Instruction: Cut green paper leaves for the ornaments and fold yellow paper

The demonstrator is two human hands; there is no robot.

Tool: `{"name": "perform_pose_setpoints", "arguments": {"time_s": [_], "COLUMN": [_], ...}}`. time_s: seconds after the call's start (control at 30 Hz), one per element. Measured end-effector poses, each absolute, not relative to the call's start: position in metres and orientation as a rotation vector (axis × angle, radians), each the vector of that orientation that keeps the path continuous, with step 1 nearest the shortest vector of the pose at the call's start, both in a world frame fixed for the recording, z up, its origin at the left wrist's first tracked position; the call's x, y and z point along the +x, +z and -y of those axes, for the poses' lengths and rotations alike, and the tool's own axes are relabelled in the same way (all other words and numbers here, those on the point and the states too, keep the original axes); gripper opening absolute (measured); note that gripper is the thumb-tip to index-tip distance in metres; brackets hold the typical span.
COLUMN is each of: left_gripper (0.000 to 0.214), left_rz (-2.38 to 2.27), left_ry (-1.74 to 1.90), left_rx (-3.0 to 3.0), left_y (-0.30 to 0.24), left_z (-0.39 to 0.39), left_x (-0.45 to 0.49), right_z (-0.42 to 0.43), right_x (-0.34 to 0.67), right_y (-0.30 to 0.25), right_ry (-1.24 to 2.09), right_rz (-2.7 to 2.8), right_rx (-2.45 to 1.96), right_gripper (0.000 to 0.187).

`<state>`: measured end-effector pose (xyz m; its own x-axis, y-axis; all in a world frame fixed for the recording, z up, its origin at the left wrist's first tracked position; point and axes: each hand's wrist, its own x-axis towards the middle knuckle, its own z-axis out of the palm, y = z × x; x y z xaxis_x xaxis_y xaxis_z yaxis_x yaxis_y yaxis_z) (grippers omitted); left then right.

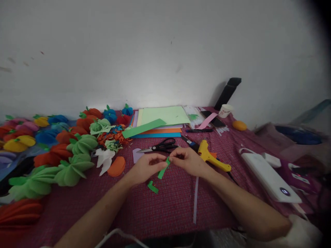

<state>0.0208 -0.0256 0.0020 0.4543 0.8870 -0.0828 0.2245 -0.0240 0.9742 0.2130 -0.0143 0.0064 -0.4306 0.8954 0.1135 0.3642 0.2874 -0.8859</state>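
Observation:
Both of my hands meet over the red checked cloth (165, 206). My left hand (147, 167) and my right hand (188, 160) pinch the top of a small green paper strip (163, 169) that hangs down between them. A second green paper scrap (152, 187) lies on the cloth just below my left hand. Black-handled scissors (161, 146) lie just beyond my fingers. A yellow glue gun (210, 156) rests right of my right hand.
Many folded paper pumpkins (74, 165) in green, red, blue and yellow crowd the left side. Coloured paper sheets (160, 120) lie at the back by the wall. A white power bank (269, 177), a paper cup (225, 111), a pen (199, 130) and a phone (213, 119) sit on the right.

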Motion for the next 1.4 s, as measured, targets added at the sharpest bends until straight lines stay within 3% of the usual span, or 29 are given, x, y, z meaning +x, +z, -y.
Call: {"name": "perform_pose_setpoints", "arguments": {"time_s": [0.2, 1.03, 1.23, 1.4], "left_gripper": [0.021, 0.028, 0.030, 0.028], "left_rz": [-1.153, -1.199, -1.231, -1.228], "left_ry": [0.701, 0.932, 1.053, 1.086], "left_rx": [1.527, 1.443, 1.320, 1.313], "left_y": [-0.012, -0.012, -0.013, -0.013], "left_z": [0.032, 0.023, 0.015, 0.014], "left_x": [0.037, 0.026, 0.017, 0.016], "right_z": [0.019, 0.010, -0.001, -0.025], "right_x": [0.208, 0.204, 0.263, 0.316], "right_y": [0.003, 0.019, 0.075, 0.088], "right_ry": [0.969, 0.864, 0.458, 0.165], "right_rz": [1.991, 2.116, 2.095, 2.248], "right_rx": [-1.188, -1.191, -1.344, -1.838], "right_gripper": [0.013, 0.017, 0.023, 0.018]}}
